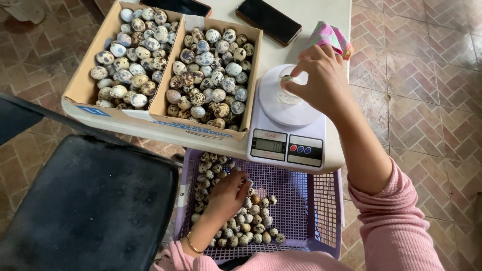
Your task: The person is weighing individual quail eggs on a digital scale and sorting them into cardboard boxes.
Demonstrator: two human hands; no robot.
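My right hand (pixel 318 79) pinches one speckled quail egg (pixel 286 79) just above the round white plate of a small digital kitchen scale (pixel 286 131). My left hand (pixel 227 194) reaches down into a lilac plastic basket (pixel 311 200) on my lap, fingers curled over the pile of quail eggs (pixel 251 221) inside; whether it grips one is hidden. Behind the scale stand two cardboard trays full of speckled eggs, the left tray (pixel 83 83) and the right tray (pixel 253 65).
The scale and trays sit on a white table (pixel 165 134). Two dark phones (pixel 268 20) lie at its far edge, with a pink patterned cloth (pixel 331 36) by my right hand. A black chair seat (pixel 90 200) stands at the left. Tiled floor surrounds everything.
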